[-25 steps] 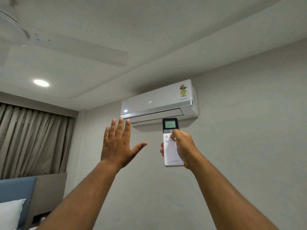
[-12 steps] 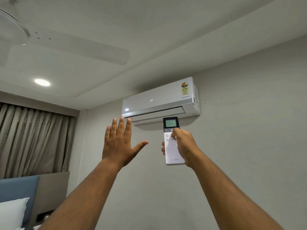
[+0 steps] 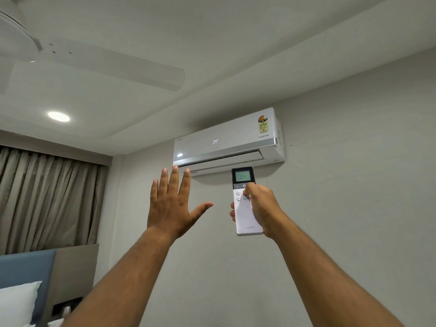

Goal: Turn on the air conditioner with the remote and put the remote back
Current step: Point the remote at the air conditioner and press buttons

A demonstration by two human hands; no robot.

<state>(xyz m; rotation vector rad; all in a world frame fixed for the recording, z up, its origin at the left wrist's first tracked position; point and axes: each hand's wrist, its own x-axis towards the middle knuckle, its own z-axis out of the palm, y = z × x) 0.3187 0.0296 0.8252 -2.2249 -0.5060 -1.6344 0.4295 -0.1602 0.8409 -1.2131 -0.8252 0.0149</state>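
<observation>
A white air conditioner [image 3: 226, 140] hangs high on the wall, its front showing 24 and its lower flap slightly open. My right hand [image 3: 262, 208] is raised below it, gripping a white remote [image 3: 246, 220] upright with the thumb resting just under the power button. The remote's dark top has a lit green screen reading 24. My left hand [image 3: 172, 204] is held up beside it, palm toward the unit, fingers spread, holding nothing, its fingertips just under the unit's left end.
A white ceiling fan [image 3: 94, 64] is at the upper left, with a lit round ceiling light [image 3: 58, 116] below it. Brown curtains [image 3: 47, 199] cover the left. A blue headboard [image 3: 26, 270] and white pillow [image 3: 16, 303] sit at the lower left.
The air conditioner's flap has opened a little more. Both hands stay raised in nearly the same place; the view has drifted slightly.
</observation>
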